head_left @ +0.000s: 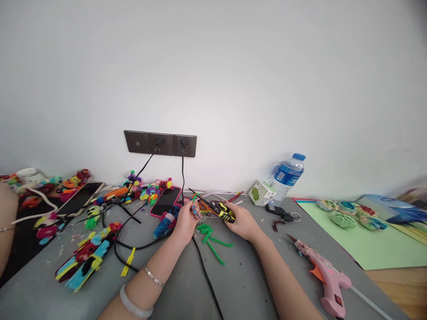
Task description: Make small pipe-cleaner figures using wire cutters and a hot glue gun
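My left hand [187, 221] is closed in a pinch on a short green pipe cleaner [195, 196] whose end sticks up past the fingertips. My right hand [244, 221] is wrapped round the black and yellow handles of pliers [216, 206]. Their dark jaws point left, close to the green pipe cleaner; whether they touch it I cannot tell. Below and between my hands, bent green pipe cleaners [207, 232] lie on the grey table [240, 284]. Just left of my left hand is a blue and pink fuzzy figure [162, 227], partly hidden.
At right lies a pink glue gun [328, 278]. A water bottle [287, 180], a small box [261, 193] and a key fob [279, 212] sit near the wall. Black cables [116, 249] loop across the left side, among colourful fuzzy figures [88, 258] and a phone [166, 202]. Another person's arm [7, 222] shows at far left.
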{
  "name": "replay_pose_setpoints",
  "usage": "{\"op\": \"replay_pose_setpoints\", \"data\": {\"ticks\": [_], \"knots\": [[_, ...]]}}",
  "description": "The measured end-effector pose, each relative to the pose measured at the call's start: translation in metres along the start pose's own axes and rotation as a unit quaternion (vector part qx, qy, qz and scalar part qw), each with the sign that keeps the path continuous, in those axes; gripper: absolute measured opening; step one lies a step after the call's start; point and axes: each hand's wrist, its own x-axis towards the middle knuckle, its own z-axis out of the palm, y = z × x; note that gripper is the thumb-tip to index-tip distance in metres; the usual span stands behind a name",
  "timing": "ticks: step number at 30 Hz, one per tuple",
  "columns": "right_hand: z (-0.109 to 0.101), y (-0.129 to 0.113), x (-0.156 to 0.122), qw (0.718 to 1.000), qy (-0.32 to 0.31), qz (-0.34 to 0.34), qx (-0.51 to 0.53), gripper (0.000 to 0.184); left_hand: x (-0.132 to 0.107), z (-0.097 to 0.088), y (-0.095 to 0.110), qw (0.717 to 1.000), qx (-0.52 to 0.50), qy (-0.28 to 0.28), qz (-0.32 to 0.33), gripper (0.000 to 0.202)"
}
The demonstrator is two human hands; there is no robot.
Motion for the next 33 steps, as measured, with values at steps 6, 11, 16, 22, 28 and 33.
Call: {"op": "replay_pose_setpoints", "data": {"ticks": [6,11,16,22,28,33], "knots": [[-0.0007,-0.0005,0.0002,1.000,-0.002,-0.006,-0.003,0.049,-0.0004,0.0001,0.0001,1.000,0.002,-0.003,-0.002,0.035],[-0.0026,-0.0022,-0.0003,1.000,-0.004,-0.007,-0.001,0.048,-0.0028,-0.0001,0.0016,1.000,-0.003,-0.011,-0.008,0.037],[-0.0019,-0.0019,-0.0004,1.000,-0.003,-0.003,0.001,0.047,-0.0036,-0.0005,0.0023,1.000,-0.015,-0.016,-0.008,0.039],[-0.0022,-0.0012,-0.0004,1.000,-0.003,-0.005,0.013,0.049,-0.0014,-0.0013,0.0025,0.999,-0.043,0.010,-0.013,0.028],[-0.0017,-0.0004,-0.0013,1.000,0.003,-0.005,0.011,0.049,-0.0004,-0.0013,0.0008,0.999,-0.031,0.017,0.007,0.021],[0.0001,0.0034,-0.0022,0.999,0.030,0.027,0.001,0.050,-0.0011,0.0011,-0.0007,0.999,-0.008,0.023,0.029,0.028]]}}
